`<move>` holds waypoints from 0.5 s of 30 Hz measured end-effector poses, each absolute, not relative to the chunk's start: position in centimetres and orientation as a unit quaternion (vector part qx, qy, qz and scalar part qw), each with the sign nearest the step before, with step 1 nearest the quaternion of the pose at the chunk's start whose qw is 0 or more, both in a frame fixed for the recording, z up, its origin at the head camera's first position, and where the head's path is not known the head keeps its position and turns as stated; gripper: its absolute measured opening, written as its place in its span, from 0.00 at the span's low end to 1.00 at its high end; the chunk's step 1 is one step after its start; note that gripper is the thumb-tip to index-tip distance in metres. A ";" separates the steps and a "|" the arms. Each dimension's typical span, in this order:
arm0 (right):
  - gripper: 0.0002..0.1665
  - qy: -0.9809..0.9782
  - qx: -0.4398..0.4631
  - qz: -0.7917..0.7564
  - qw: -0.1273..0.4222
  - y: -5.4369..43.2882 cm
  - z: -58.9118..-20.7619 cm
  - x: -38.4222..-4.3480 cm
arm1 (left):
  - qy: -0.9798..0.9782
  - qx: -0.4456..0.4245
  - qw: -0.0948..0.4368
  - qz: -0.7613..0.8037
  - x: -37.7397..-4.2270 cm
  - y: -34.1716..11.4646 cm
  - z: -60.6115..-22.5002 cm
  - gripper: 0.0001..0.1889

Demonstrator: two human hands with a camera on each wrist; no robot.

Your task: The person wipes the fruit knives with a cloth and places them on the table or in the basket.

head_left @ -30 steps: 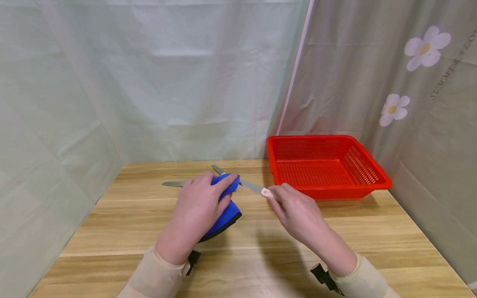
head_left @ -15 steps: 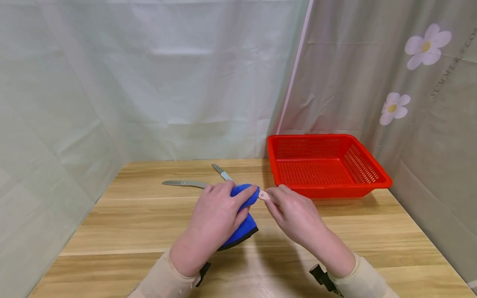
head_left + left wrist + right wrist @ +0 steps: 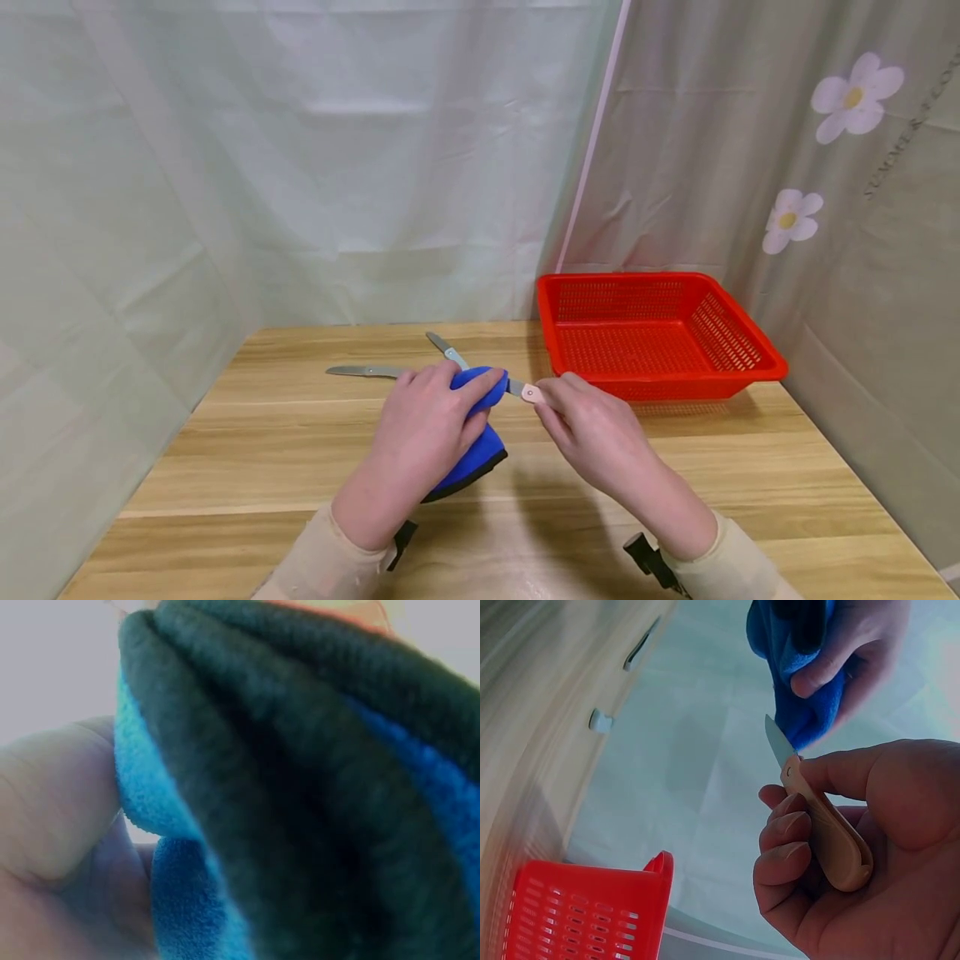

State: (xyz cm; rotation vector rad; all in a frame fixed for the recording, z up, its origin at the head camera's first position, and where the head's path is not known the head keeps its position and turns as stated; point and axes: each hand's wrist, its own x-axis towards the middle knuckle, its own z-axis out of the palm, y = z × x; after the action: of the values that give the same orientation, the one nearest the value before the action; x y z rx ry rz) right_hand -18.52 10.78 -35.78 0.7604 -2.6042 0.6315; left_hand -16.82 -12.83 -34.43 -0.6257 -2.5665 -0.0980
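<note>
My right hand grips the pale pink handle of an unfolded folding knife, its fingers curled round it in the right wrist view. The knife's blade points left, and its far part is hidden by a blue cloth with black edging. My left hand pinches that cloth over the blade, thumb and fingers on either side. In the left wrist view the cloth fills much of the picture. Beyond the left hand lie a grey folding knife and a light blue one, both unfolded and partly covered.
A red plastic basket with slotted walls stands at the back right of the wooden table. Pale curtains hang behind and at both sides of the table.
Along the blade, my left hand and the cloth first slide right to the handle, then a little back left, baring a short length of blade. The right hand stays nearly still.
</note>
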 end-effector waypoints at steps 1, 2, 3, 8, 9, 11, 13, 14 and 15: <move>0.09 -0.920 0.268 0.224 0.178 10.8 -35.7 -18.5 | -0.941 -0.226 0.247 -0.037 -16.9 -13.0 -34.4 0.25; 0.09 -0.920 0.268 0.225 0.180 10.8 -35.7 -18.6 | -0.942 -0.224 0.248 -0.038 -16.9 -13.1 -34.4 0.25; 0.09 -0.919 0.267 0.225 0.181 10.9 -35.7 -18.6 | -0.942 -0.222 0.249 -0.039 -17.0 -13.2 -34.3 0.25; 0.10 -0.920 0.266 0.227 0.178 10.9 -35.6 -18.6 | -0.942 -0.215 0.254 -0.041 -17.3 -13.9 -34.4 0.25; 0.10 -0.920 0.266 0.227 0.178 10.9 -35.6 -18.6 | -0.942 -0.214 0.254 -0.042 -17.3 -14.0 -34.4 0.25; 0.09 -0.920 0.265 0.228 0.179 10.9 -35.6 -18.6 | -0.943 -0.210 0.256 -0.042 -17.5 -14.2 -34.3 0.25; 0.09 -0.919 0.265 0.228 0.182 11.0 -35.6 -18.6 | -0.944 -0.204 0.255 -0.044 -17.5 -14.4 -34.3 0.24; 0.09 -0.919 0.265 0.229 0.184 11.0 -35.6 -18.6 | -0.945 -0.200 0.255 -0.044 -17.6 -14.5 -34.2 0.24; 0.09 -0.918 0.265 0.228 0.185 11.0 -35.6 -18.6 | -0.946 -0.197 0.253 -0.044 -17.6 -14.6 -34.2 0.24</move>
State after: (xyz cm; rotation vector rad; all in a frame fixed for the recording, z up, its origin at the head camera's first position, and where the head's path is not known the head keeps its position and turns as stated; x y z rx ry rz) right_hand -18.57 11.00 -35.56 0.7462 -2.5876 0.6435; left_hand -17.64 -14.61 -34.22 -0.5342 -2.5715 -0.1200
